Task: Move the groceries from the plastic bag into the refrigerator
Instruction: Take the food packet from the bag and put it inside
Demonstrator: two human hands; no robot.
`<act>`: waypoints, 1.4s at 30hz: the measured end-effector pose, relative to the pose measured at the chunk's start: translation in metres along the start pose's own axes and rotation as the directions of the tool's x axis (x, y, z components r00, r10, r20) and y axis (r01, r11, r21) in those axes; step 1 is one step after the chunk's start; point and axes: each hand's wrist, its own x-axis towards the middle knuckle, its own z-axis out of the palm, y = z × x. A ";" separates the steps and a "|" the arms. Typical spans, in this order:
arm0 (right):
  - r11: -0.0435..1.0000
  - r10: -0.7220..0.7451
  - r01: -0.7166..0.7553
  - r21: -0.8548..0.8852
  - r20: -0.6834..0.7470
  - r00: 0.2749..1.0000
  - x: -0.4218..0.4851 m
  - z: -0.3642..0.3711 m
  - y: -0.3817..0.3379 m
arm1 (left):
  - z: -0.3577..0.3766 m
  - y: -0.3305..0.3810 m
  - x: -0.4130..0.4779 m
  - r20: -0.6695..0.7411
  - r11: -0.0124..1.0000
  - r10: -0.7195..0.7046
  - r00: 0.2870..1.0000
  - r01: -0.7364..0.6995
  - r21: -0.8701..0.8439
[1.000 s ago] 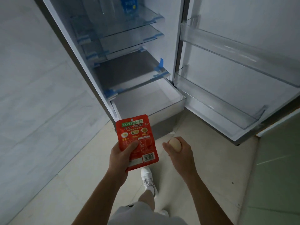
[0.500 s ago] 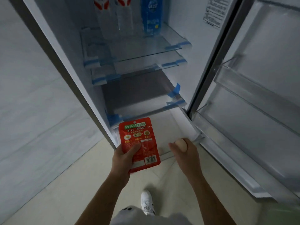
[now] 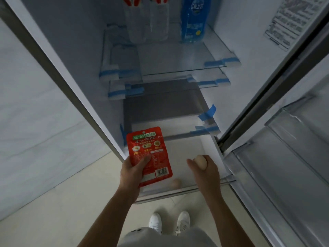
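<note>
Groceries are partly stowed: bottles [image 3: 192,20] stand on the top shelf [image 3: 178,56] and one egg [image 3: 175,183] lies in the bottom drawer [image 3: 169,193]. The left hand [image 3: 132,171] grips a red packet [image 3: 149,152] and the right hand [image 3: 204,171] curls its fingers round a second egg [image 3: 200,161]. Both are over the drawer, not yet placed.

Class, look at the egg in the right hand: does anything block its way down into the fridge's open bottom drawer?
Nothing visible does. The right hand holds the egg above the open drawer. A second egg lies near the drawer's front wall, off to the left of the hand.
</note>
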 end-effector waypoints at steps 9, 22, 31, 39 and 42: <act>0.998 0.008 0.001 -0.069 0.124 0.992 0.044 0.005 0.010 | -0.005 0.003 0.012 -0.155 0.998 0.028 0.987 -0.036 -0.048; 0.855 -0.036 0.206 -0.476 0.343 0.939 0.099 0.033 0.083 | -0.014 -0.017 0.035 -0.242 1.000 0.009 0.970 -0.009 0.001; 0.758 0.211 0.163 -0.631 0.474 0.855 0.134 0.055 0.129 | -0.001 -0.023 0.073 -0.222 0.997 0.025 0.975 -0.009 0.070; 0.749 0.236 0.233 -0.620 0.578 0.781 0.159 0.074 0.153 | -0.005 -0.034 0.077 -0.261 0.998 0.008 0.965 0.007 0.057; 0.788 0.231 0.184 -0.587 0.560 0.795 0.159 0.075 0.157 | -0.006 -0.040 0.076 -0.264 0.998 -0.005 0.965 0.020 0.052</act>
